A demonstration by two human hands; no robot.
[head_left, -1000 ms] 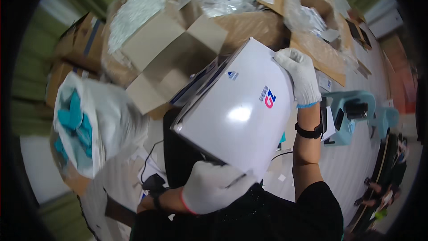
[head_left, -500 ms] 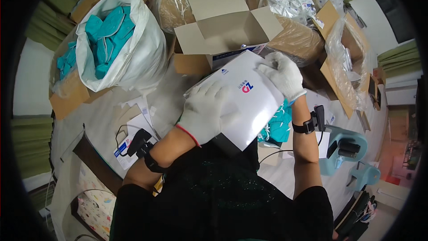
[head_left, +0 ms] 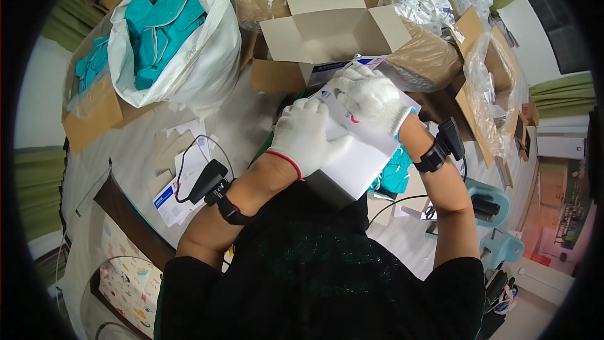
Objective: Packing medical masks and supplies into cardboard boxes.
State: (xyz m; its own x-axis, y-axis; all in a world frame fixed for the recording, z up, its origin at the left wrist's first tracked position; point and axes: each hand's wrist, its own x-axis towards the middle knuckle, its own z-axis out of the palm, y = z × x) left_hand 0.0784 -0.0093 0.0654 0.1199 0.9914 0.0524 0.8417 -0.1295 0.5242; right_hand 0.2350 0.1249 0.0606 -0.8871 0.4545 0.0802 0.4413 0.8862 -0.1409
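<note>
A glossy white carton (head_left: 362, 157) with small printed marks leans tilted across my lap. My left hand (head_left: 308, 135), in a white knitted glove with a red cuff, lies on its top near the left edge, thumb spread away from the fingers. The other glove, blue at the cuff, is on my right hand (head_left: 371, 97). Its palm rests on the far part of the carton's top, fingers stretched toward the far left edge. Teal face masks (head_left: 394, 172) with white straps show just right of the carton, partly hidden by it.
Beyond the carton stands an open cardboard box (head_left: 333, 34) with raised flaps. A white sack (head_left: 217, 44) of teal masks is at the far left. Plastic-lined boxes (head_left: 421, 56) hold small packets. Flattened cartons (head_left: 179, 198) lie left; a pale blue stool (head_left: 494, 195) stands right.
My right hand has left the carton's far right corner and slid left across its top, flattening out. My left hand has shifted slightly, and the carton's near side shows more.
</note>
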